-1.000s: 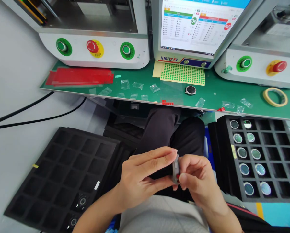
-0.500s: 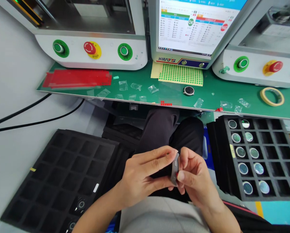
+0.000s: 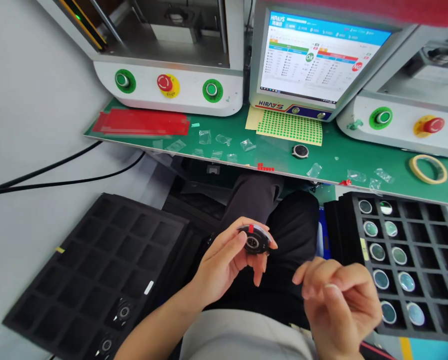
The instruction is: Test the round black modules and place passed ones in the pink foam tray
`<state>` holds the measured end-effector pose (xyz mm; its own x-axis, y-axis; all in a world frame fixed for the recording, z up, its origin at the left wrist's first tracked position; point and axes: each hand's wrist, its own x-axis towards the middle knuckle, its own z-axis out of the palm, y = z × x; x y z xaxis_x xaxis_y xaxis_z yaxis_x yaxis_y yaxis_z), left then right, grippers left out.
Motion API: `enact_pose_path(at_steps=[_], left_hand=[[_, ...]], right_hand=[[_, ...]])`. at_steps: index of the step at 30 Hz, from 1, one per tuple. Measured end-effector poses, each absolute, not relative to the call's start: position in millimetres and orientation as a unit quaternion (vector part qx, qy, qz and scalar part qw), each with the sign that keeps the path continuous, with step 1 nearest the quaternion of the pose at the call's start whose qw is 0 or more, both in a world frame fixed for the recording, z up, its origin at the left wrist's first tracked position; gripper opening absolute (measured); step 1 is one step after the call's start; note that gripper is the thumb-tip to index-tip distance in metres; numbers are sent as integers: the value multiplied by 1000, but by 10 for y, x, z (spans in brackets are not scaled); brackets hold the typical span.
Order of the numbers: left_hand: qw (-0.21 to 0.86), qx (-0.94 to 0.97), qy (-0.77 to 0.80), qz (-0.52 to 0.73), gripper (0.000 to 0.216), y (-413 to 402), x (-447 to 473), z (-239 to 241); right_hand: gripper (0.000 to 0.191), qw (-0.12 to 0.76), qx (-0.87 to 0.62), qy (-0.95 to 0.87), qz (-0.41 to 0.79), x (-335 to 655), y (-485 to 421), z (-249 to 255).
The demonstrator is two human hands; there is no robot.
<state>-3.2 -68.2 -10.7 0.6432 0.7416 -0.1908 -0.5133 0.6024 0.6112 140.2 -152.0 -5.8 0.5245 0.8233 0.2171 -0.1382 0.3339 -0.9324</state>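
My left hand [image 3: 224,265] is closed around the edge of a smartwatch case [image 3: 257,242] without a strap, held tilted above my lap. Its dark back with a round ring faces me, and a small red sticker [image 3: 251,228] lies over its upper rim. To the right, my right hand [image 3: 338,300] is apart from the watch case, with its fingers loosely curled in. Nothing shows between those fingers. Another watch case [image 3: 301,151] rests on the green bench [image 3: 224,130], and a few red stickers [image 3: 265,167] sit at the bench's front edge.
At left stands a black compartment tray [image 3: 96,280] with two watch cases in it. On the right, another black tray [image 3: 422,260] carries several round pieces. Red sheets [image 3: 141,122], a green-dot sticker sheet [image 3: 289,127], film scraps, a tape roll [image 3: 428,169] and a monitor [image 3: 321,60] occupy the bench.
My right hand has let go of the watch case and moved right. My left hand has turned the case so its back, with the red sticker, shows. The view has shifted slightly.
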Motion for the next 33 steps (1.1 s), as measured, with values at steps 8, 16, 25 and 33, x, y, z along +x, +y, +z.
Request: enact_pose_path(at_steps=[8, 16, 25, 33], left_hand=[[798, 350, 285, 399, 28, -769, 16, -162], [794, 372, 297, 379, 32, -793, 8, -132], [720, 454, 315, 420, 23, -869, 24, -145], [480, 720, 321, 384, 16, -854, -3, -65]], right_hand=[[11, 684, -486, -490, 235, 1312, -1602, -244], [18, 681, -487, -486, 250, 1232, -1429, -200], [15, 649, -528, -438, 330, 1148, -1359, -149], [27, 580, -429, -314, 617, 1180, -1258, -43]])
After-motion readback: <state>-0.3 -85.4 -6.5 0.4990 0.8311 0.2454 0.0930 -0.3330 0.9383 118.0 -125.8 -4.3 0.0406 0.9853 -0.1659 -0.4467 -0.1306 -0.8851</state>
